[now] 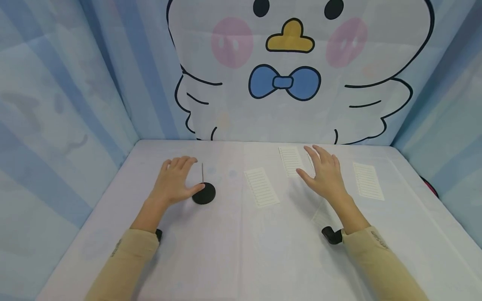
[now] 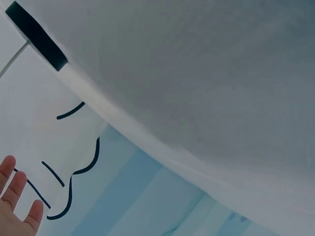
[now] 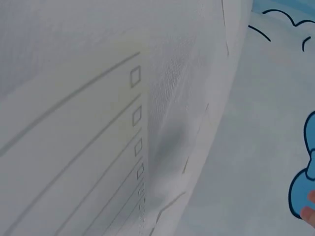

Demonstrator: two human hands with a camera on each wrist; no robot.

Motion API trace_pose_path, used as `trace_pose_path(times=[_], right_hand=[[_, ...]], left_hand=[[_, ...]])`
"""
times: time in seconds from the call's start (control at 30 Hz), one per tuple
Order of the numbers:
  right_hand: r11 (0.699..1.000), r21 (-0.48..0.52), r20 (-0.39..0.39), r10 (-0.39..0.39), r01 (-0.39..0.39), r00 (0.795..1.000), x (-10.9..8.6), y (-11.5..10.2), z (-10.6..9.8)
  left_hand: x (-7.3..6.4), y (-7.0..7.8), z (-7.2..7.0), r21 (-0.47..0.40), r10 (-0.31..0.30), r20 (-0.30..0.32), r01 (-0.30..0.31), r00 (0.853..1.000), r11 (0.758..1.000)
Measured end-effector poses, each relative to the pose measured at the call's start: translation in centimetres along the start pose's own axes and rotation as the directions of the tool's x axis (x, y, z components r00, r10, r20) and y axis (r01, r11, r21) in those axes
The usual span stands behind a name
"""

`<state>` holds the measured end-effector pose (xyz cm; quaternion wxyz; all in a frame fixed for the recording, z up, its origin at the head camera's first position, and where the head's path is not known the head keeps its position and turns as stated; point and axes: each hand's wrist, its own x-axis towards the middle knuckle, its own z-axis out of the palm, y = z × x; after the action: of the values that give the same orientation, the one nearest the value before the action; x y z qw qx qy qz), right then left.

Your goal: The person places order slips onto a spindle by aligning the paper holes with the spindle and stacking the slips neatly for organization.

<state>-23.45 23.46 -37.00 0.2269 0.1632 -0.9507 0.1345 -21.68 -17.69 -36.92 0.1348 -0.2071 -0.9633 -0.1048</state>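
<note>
Head view: black disc base (image 1: pixel 204 197) with thin upright rod (image 1: pixel 202 172) sits on white table (image 1: pixel 211 259), left of the lined sheets (image 1: pixel 262 187). Left hand (image 1: pixel 174 180) beside disc, fingers spread, nothing gripped; thumb overlaps disc edge, can't tell if touching. Right hand (image 1: pixel 326 177) hovers over the sheets, thumb and fingers wide apart, nothing gripped; one sheet partly hidden behind it. Beige sleeves (image 1: pixel 126 260) on both arms. Cartoon backdrop (image 1: pixel 260 117) behind, blue bow tie (image 1: pixel 284 82) printed on it.
</note>
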Motion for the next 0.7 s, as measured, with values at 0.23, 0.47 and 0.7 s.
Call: trace_pose_path(times=[0.23,0.47,0.7], right_hand=[[0.999,0.011,0.053,-0.041,0.04,0.998,1.3,-1.1,2.2],[0.998,0.024,0.171,-0.056,0.053,0.984,2.7,-1.7,4.3],[0.996,0.044,0.321,-0.091,0.081,0.943,4.2,-2.5,5.6]], left_hand=[[0.0,-0.5,1.0,0.07,-0.024,0.165,0.013,0.986,0.997],[-0.6,-0.9,1.9,0.16,-0.035,0.316,-0.017,0.948,0.987],[-0.9,-1.1,2.9,0.176,-0.03,0.415,-0.048,0.909,0.983]])
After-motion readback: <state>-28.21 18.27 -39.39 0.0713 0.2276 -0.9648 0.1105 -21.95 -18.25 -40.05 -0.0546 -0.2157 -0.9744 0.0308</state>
